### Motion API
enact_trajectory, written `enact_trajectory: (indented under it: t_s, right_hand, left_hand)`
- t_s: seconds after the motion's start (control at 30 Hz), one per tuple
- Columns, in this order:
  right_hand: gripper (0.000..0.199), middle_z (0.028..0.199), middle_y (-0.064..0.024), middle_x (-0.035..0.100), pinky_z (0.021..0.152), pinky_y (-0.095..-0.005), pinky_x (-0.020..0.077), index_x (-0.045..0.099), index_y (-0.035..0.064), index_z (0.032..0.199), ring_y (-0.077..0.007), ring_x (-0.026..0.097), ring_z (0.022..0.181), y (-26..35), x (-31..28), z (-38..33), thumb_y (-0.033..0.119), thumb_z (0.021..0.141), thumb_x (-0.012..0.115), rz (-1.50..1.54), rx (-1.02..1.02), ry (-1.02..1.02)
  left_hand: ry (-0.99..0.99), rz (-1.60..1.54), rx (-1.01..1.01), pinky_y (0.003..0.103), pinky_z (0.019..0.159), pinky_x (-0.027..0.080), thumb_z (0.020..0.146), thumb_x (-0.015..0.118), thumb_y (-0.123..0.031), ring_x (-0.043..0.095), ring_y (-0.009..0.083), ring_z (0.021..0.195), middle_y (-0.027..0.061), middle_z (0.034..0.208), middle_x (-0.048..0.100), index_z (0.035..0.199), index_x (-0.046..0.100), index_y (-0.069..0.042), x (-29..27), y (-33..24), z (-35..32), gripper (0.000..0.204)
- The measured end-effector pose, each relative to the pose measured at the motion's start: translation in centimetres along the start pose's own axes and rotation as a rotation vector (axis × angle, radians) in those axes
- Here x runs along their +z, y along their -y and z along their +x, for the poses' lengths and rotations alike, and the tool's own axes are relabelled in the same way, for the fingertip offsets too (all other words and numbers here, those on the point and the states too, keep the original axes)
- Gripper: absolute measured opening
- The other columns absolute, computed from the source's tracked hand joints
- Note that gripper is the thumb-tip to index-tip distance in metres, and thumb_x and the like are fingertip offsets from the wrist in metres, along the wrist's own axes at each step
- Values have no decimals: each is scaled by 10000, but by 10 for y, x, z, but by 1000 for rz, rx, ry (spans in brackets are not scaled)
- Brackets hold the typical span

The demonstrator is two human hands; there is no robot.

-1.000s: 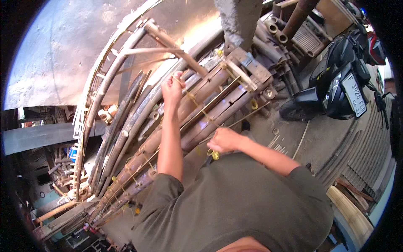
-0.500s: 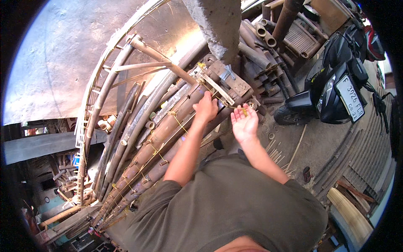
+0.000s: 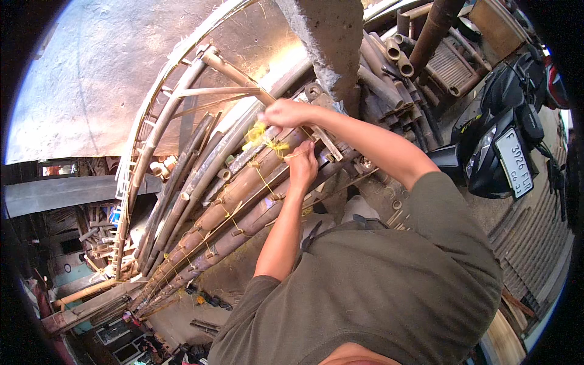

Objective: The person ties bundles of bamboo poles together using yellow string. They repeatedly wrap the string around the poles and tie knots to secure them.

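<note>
A bundle of long brown bamboo poles (image 3: 243, 194) runs from lower left to upper middle, bound at several spots with thin yellow string. My left hand (image 3: 302, 164) rests closed on the top end of the poles, with a strand of the string running into it. My right hand (image 3: 285, 112) reaches across above it and pinches a loose tuft of yellow string (image 3: 258, 135) over the poles' upper end. The two hands are about a hand's width apart.
A curved bamboo frame (image 3: 158, 121) arcs along the left of the bundle. A grey concrete pillar (image 3: 328, 42) stands just behind my hands. Cut bamboo tubes (image 3: 389, 55) are stacked at the top right, and a black motorbike (image 3: 505, 146) is parked at the right.
My right hand has swung from the right of the bundle up and across to its top end, now pulling yellow string. My left hand stayed on the poles, shifting slightly.
</note>
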State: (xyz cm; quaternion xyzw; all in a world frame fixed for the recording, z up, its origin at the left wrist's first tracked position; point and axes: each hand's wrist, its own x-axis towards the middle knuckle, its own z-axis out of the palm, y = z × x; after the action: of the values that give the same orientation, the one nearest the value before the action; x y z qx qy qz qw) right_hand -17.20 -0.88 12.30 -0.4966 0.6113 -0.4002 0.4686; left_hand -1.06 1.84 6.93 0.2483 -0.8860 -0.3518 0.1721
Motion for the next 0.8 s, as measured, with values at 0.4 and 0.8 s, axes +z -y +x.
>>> enact_trajectory:
  t_s: [0.4, 0.8]
  right_hand:
    - [308, 644, -232, 558, 552, -478, 417, 585, -4, 678, -411, 541, 570, -57, 133, -185, 257, 830, 527, -141, -29, -59]
    - [265, 941, -158, 631, 785, -417, 485, 595, 23, 978, -321, 628, 889, -8, 268, -145, 171, 758, 603, -411, -124, -367]
  left_hand:
    - [40, -523, -207, 339, 615, 461, 977, 479, -184, 555, 122, 658, 29, 707, 611, 985, 662, -29, -37, -19, 74, 240]
    - [142, 186, -30, 451, 954, 439, 924, 514, -377, 576, 418, 1091, 297, 1130, 606, 1250, 531, 63, -122, 115, 85, 548]
